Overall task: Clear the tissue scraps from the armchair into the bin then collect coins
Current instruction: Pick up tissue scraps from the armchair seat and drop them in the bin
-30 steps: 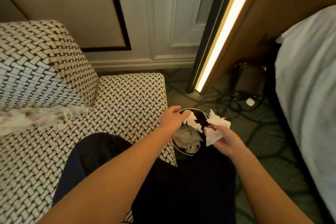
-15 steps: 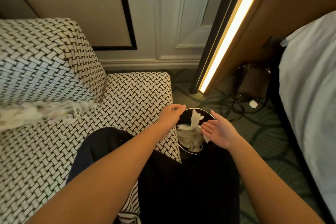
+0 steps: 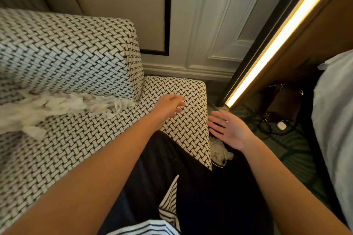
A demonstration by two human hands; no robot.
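Head view: the left hand [image 3: 169, 108] hovers over the far right corner of the armchair [image 3: 76, 145] seat, just above frame centre. Its fingers are loosely spread and reach toward one o'clock, holding nothing. The right hand [image 3: 229, 131] sits at three o'clock from the left. Its palm is turned up, its fingers are wide and straight, and it too is empty. It hangs above the bin [image 3: 217, 165], which is tucked against the chair's right edge and mostly hidden. Crumpled tissue [image 3: 219, 150] shows inside the bin. The tissue scraps [image 3: 57, 107] lie at nine o'clock in a blurred white strip along the crease between seat and backrest. A brown bag [image 3: 280, 103] stands on the floor at three o'clock, beside the bed [image 3: 334, 120].
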